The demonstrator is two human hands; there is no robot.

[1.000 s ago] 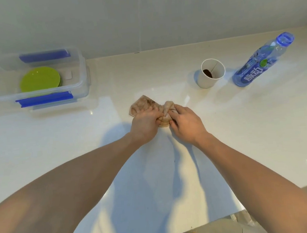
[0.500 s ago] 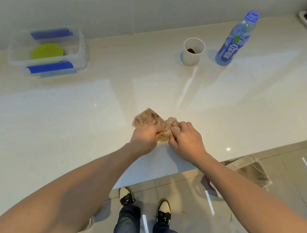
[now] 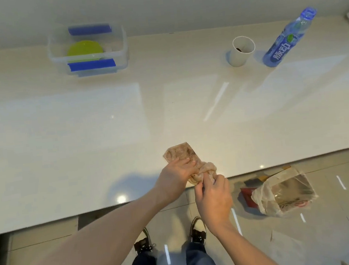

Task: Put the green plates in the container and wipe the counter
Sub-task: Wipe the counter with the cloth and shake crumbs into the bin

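Only readable writing I'm seeing is white Chinese characters, 脉动, on the blue label of the one water bottle (image 3: 288,41) at the back right, beside a single white paper cup (image 3: 240,51). The green plates (image 3: 84,50) are sitting in the clear container (image 3: 87,49) with two blue clips, back left; I can't count the stack. One stained beige cloth (image 3: 185,160) is lying at the counter (image 3: 84,129) edge, left hand (image 3: 178,176) pressing on it, right hand (image 3: 214,198) curling closed around its bunched end.
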